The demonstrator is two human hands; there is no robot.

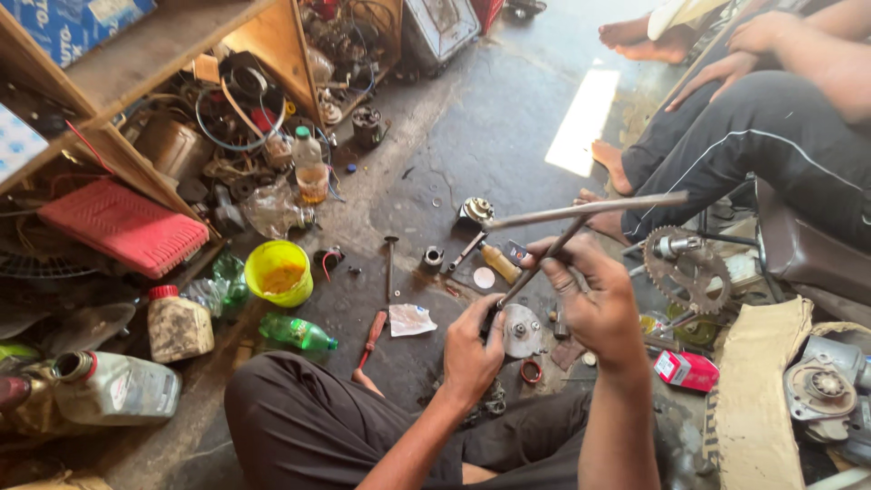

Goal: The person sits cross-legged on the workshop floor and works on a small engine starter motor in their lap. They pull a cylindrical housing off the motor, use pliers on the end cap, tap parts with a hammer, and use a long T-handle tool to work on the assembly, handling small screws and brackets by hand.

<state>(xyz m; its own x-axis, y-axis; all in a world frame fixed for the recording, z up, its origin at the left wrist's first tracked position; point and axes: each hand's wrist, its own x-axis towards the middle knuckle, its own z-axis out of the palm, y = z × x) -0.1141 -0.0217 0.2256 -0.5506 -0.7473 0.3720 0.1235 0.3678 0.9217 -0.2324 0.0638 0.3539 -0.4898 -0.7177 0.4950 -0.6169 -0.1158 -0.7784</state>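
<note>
Head view. Person seated on the concrete floor point(472, 136), knees forward, both hands raised over the lap.

Left hand point(472, 349): fingers closed around the lower end of a thin metal rod point(535, 269), just above a round metal disc part point(522, 331) that lies on the floor directly beneath.

Right hand point(594, 299): fingers closed on the same rod further up, near where it meets a long cross-handled wrench point(590, 210).

Key relation: rod's long axis runs diagonally, from the left hand at lower left up to the right hand at upper right. The wrench bar crosses above it, nearly level, running from a socket-like head point(476, 210) at left out past the right hand. Left hand is the nearer one to the disc; right hand is nearer to the bar.

Around: toothed sprocket point(687, 268) to the right, red-handled screwdriver point(372, 334), yellow bowl point(278, 272), green bottle point(298, 333), small red box point(686, 370). Another person's legs point(753, 136) at upper right, apart from the work.
</note>
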